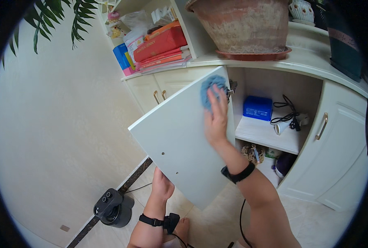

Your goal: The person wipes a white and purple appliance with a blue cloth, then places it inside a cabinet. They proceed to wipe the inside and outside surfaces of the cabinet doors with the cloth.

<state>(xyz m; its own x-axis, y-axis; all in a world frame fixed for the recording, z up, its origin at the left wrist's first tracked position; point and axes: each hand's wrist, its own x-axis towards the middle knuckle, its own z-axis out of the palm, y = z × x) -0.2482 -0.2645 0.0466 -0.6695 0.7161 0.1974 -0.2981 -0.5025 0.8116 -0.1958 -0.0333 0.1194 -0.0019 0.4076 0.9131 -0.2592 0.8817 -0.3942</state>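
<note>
An open white cabinet door (190, 133) stands swung out in front of me, its inner face towards me. My right hand (216, 117) presses a crumpled blue cloth (213, 90) against the upper part of that face, near the metal hinge (232, 87). The hand is slightly blurred. My left hand (163, 183) is at the door's lower left edge; its fingers are hidden behind the panel. Two small screw holes show in the door above this hand.
Inside the cabinet, a blue box (257, 108) and a coiled black cable (287, 116) lie on a shelf. A large clay pot (242, 28) stands on the countertop. A black appliance (114, 207) stands on the floor by the wall. Cables hang near both arms.
</note>
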